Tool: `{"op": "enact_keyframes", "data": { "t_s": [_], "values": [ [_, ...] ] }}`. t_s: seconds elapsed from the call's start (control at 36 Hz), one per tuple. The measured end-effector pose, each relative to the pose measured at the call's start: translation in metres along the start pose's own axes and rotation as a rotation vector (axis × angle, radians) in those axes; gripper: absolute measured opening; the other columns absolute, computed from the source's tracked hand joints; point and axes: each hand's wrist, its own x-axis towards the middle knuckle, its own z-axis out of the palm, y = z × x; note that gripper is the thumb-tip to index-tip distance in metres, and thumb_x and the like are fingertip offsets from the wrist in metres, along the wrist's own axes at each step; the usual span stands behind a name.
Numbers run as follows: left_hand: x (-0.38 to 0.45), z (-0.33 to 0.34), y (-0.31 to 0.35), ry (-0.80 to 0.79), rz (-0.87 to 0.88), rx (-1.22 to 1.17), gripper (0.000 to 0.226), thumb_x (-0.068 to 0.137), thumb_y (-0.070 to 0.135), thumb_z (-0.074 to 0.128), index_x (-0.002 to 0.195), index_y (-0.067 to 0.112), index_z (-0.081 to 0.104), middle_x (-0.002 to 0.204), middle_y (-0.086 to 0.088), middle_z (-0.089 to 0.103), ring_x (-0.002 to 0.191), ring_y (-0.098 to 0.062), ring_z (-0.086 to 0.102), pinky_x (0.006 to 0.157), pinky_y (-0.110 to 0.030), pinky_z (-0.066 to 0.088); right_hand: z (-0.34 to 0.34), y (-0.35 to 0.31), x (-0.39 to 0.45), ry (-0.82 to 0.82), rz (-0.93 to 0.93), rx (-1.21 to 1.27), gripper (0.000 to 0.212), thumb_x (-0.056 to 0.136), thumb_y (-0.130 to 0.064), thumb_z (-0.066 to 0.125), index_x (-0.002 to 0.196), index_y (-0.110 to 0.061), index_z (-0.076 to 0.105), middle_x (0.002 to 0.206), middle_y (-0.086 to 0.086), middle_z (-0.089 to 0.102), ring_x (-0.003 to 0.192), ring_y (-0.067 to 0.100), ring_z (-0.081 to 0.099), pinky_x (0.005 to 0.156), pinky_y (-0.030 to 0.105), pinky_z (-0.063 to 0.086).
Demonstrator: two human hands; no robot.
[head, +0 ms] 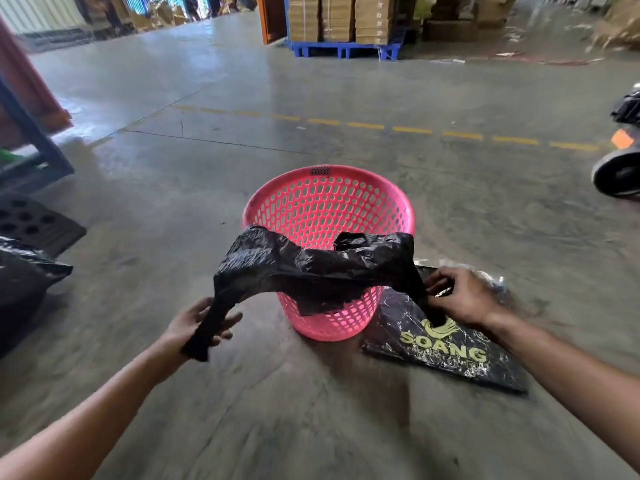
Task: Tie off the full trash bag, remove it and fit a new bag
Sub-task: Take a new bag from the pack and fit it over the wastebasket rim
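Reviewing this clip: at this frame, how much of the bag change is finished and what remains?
Looks done: the pink basket shows bare mesh inside, so the old bag is out; a dark bag at the far left edge may be it, unclear. In hand: the left hand and right hand each grip a handle of the new black bag, stretched over the near rim. Left: opening it, pushing it in and folding it over the rim.

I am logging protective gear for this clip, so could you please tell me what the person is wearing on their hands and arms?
Nothing that shows. Both the left hand and the right hand are bare, without gloves. No rings, watch or wristband can be seen. Both forearms are uncovered right down to the bottom edge of the picture, so no sleeve is in view.
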Motion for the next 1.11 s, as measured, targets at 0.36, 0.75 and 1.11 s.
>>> {"op": "enact_keyframes", "data": {
  "t_s": [0.36, 0.75, 1.11],
  "values": [
    [-0.058, 0.015, 0.068, 0.430, 0.669, 0.374, 0.083, 0.062, 0.063, 0.084, 0.131, 0.043, 0.042, 0.130, -0.006, 0.040, 0.096, -0.013, 0.061, 0.075, -0.027, 0.055, 0.000, -0.043, -0.014, 0.267, -0.501, -0.296, 0.062, 0.065, -0.058, 0.079, 0.102, -0.026, 0.041, 0.106, -0.002, 0.044, 0.087, 0.021, 0.058, 0.074, 0.036, 0.052],
    [-0.045, -0.021, 0.100, 0.143, 0.768, 0.033, 0.048, 0.073, -0.031, 0.061, 0.057, 0.014, 0.064, 0.120, -0.009, 0.067, 0.084, -0.008, 0.073, 0.069, -0.017, 0.057, -0.036, -0.028, -0.024, 0.273, -0.786, -0.440, 0.018, 0.073, -0.030, 0.054, 0.072, -0.015, 0.065, 0.117, 0.007, 0.065, 0.089, 0.019, 0.070, 0.065, 0.026, 0.046],
    [-0.045, 0.008, 0.077, 0.516, 0.614, 0.710, 0.047, 0.073, 0.034, 0.082, 0.114, 0.038, 0.060, 0.068, 0.009, 0.067, 0.055, -0.018, 0.064, 0.061, -0.035, 0.046, -0.030, -0.015, -0.006, 0.455, -0.683, -0.512, 0.040, 0.084, -0.035, 0.072, 0.116, -0.020, 0.055, 0.096, 0.008, 0.064, 0.072, 0.039, 0.068, 0.059, 0.042, 0.056]
  ]
}}
